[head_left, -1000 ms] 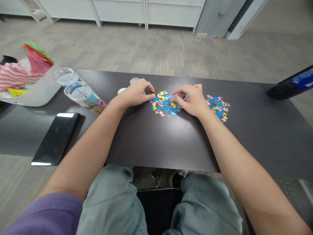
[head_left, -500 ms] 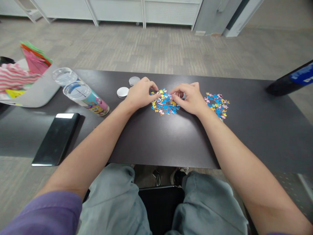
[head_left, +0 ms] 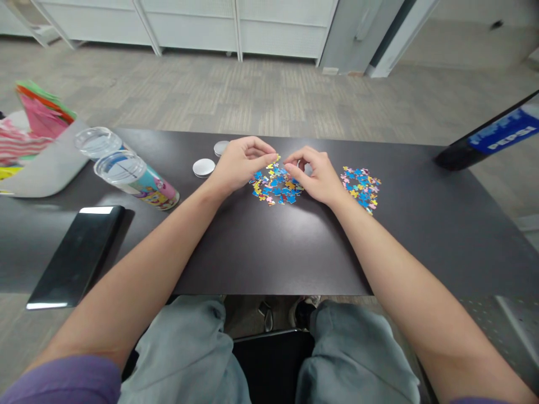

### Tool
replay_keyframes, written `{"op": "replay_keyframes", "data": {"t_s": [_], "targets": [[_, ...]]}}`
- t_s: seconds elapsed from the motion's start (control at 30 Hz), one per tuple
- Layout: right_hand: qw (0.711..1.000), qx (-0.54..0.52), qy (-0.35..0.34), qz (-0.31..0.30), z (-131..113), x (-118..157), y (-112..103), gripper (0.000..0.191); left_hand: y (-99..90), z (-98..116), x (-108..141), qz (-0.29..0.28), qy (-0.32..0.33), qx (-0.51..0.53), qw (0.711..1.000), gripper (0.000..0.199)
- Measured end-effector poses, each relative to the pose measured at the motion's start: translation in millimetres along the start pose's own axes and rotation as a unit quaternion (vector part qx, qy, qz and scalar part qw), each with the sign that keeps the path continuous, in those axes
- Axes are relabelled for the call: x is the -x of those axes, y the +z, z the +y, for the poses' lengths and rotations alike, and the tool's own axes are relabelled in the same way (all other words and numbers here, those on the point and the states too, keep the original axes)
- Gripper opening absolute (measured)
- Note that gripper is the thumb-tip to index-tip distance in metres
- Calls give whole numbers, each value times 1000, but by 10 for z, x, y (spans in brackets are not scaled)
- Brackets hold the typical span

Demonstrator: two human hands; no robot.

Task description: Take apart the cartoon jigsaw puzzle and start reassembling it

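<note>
A loose pile of small blue, yellow and pink puzzle pieces (head_left: 275,186) lies on the dark table between my hands. My left hand (head_left: 247,161) is at the pile's upper left, its thumb and fingertips pinched on a small yellow puzzle piece. At the upper right of the same pile is my right hand (head_left: 312,173), its thumb and index finger brought together; whatever is between them is too small to make out. A second pile of puzzle pieces (head_left: 362,188) lies to the right, beyond my right wrist.
White round lids (head_left: 204,168) lie left of my left hand. Two clear-topped printed canisters (head_left: 143,182), a black phone-like slab (head_left: 76,255) and a white bin of coloured items (head_left: 54,165) are at the left. A dark Pepsi bottle (head_left: 484,140) stands at the right.
The view has shifted, moving the table contents left and slightly down. My left fingers have lifted a little from the pile and pinch a yellow piece. My right hand stays beside the pile.
</note>
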State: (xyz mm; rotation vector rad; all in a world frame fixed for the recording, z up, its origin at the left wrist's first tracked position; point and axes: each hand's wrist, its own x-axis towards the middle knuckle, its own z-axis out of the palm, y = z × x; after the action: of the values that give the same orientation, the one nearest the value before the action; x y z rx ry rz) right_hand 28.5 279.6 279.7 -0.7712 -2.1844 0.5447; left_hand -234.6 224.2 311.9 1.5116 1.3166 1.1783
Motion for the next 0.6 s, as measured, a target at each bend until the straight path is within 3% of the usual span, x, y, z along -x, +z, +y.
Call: {"op": "replay_keyframes", "data": {"t_s": [0.2, 0.37, 0.47, 0.53, 0.6], "targets": [[997, -68, 16, 17, 11, -50, 78, 72, 80, 23, 79, -35, -34, 17, 999, 35], [991, -134, 28, -12, 23, -72, 22, 62, 25, 3, 34, -40, -20, -18, 999, 35], [983, -155, 24, -94, -44, -65, -119, 48, -76, -50, -8, 40, 30, -114, 992, 28], [971, -159, 16, -176, -104, -60, -219, 36, -139, -88, -19, 97, 57, -214, 970, 17], [955, -156, 15, -251, -155, -58, -294, 28, -174, -106, -13, 113, 61, -285, 950, 12]]}}
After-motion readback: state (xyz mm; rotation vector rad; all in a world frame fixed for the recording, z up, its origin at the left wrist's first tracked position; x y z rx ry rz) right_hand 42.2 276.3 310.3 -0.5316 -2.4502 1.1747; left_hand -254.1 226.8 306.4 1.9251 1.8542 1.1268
